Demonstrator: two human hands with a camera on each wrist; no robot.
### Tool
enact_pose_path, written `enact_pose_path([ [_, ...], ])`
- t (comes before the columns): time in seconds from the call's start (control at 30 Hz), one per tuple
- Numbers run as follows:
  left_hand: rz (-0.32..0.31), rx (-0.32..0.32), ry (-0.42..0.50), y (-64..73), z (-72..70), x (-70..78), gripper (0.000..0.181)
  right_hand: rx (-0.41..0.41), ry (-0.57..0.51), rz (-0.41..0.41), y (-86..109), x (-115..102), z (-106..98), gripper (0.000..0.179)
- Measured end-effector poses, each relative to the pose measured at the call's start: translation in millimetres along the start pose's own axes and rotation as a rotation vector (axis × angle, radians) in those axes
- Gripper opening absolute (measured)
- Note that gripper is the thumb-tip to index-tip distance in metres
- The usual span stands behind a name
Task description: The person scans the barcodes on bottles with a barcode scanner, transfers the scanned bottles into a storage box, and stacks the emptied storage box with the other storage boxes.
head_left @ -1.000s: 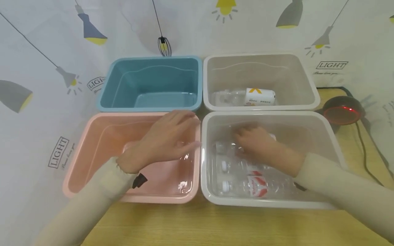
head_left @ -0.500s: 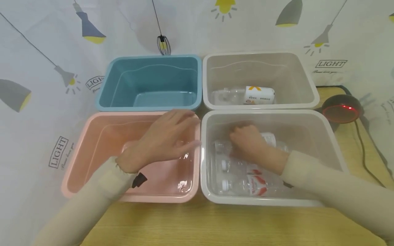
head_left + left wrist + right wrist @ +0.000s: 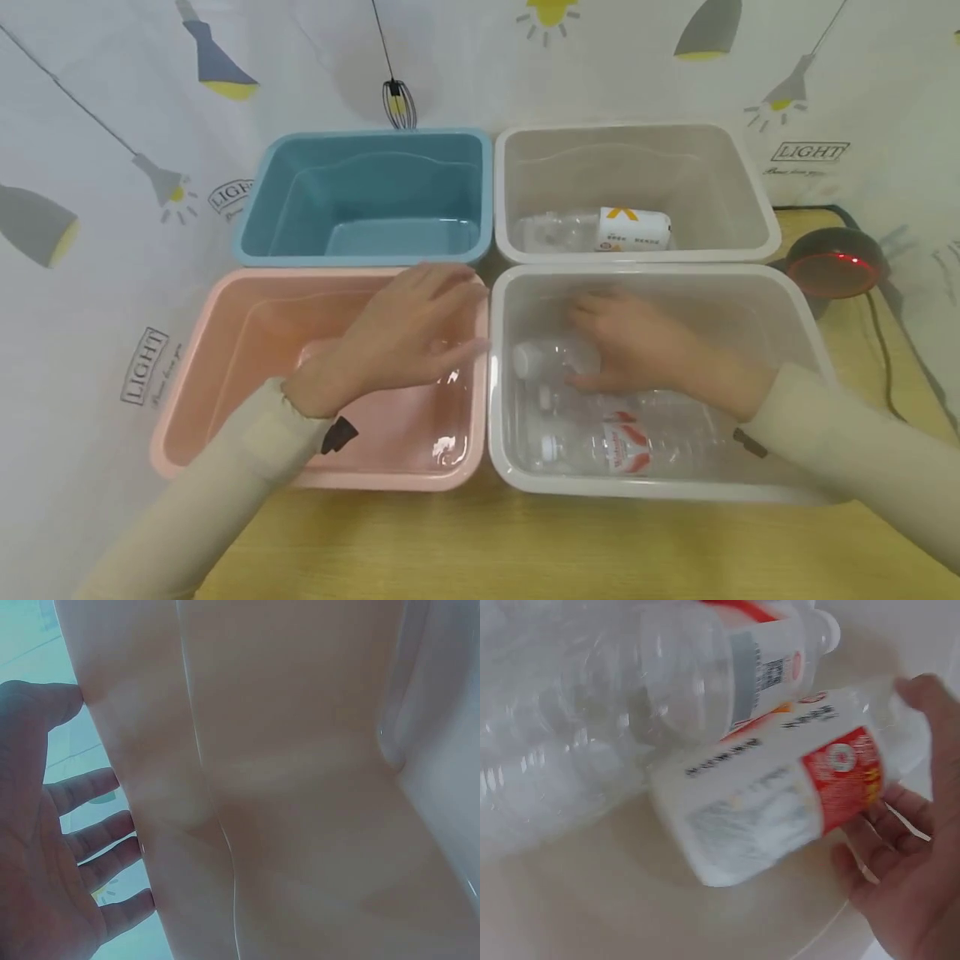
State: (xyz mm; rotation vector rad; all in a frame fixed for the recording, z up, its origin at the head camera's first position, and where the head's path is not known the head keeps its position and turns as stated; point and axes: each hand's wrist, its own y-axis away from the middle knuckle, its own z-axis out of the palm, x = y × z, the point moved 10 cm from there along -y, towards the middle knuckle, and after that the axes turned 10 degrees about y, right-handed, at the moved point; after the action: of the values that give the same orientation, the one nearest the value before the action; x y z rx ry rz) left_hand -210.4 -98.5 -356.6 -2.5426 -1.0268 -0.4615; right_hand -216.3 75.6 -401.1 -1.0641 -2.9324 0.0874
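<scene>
My right hand [image 3: 637, 342] is down in the white bin [image 3: 675, 492], thumb and fingers spread to either side of a clear plastic bottle [image 3: 765, 787] with a white and red label. That bottle lies beside another one [image 3: 705, 667] with a red and white label. In the head view, the first label is under my hand. Over the pink bin [image 3: 375, 479], my left hand [image 3: 397, 342] is stretched out with its fingers apart and holds nothing. The left wrist view has its fingertips [image 3: 146, 904] right at the pink edge.
Behind stand a blue bin [image 3: 401, 242] and a beige bin [image 3: 615, 167]; the beige one holds a bottle [image 3: 633, 229] with a white label. At right, a dark round device [image 3: 836, 262] with a red glow sits on the wooden table [image 3: 495, 542].
My right hand has gone from loosely curled to spread, moving a little right over the white-labelled bottle, whose label showed beside the wrist before. My left hand has stayed in place.
</scene>
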Motion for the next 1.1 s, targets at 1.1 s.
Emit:
enact_pose_path([
  [1.1,0.000,-0.003,0.002,-5.3,1.1,-1.3,0.055,0.016,-0.470,0.201,45.2,55.7,-80.5,0.065],
])
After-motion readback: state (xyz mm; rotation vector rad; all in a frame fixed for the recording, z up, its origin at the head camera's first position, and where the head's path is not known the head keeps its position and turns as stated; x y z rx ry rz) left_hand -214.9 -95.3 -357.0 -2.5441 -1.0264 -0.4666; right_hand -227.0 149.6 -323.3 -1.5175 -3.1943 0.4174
